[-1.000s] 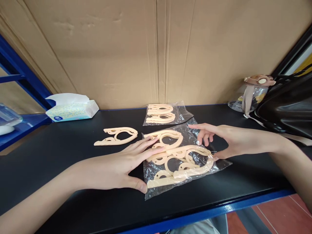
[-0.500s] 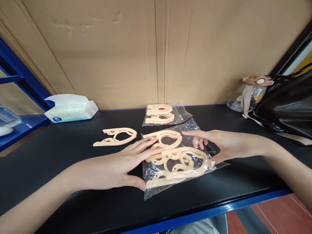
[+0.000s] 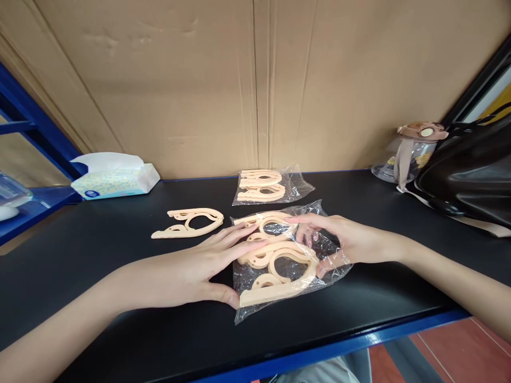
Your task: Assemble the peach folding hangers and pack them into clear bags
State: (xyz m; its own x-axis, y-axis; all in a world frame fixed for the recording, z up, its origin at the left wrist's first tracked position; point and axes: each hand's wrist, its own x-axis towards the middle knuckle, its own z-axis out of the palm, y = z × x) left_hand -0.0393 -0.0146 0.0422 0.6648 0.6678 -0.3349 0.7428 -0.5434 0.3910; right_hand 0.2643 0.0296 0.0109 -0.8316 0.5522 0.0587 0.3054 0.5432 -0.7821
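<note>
A clear plastic bag (image 3: 331, 250) lies on the black table, with beige folding hangers (image 3: 275, 290) inside it. My left hand (image 3: 187, 274) rests on the bag's left part, fingers spread, thumb at its lower left edge. At the bag's right side, my right hand (image 3: 343, 239) touches the plastic and the rounded ends of the hangers, its thumb apart from the fingers. A loose beige hanger (image 3: 203, 231) lies to the left. Behind is a second bag (image 3: 297, 183) with beige hangers (image 3: 263, 194) in it.
A tissue pack (image 3: 115, 181) stands at the back left beside a blue frame (image 3: 40, 111). A clear bottle (image 3: 415, 154) and a black bag (image 3: 471, 170) are at the right. Cardboard (image 3: 179, 90) forms the back wall.
My right hand has moved left along the bag. The hangers inside now lie closer together, and the bag's right side has drawn inward. My left hand has stayed in place.
</note>
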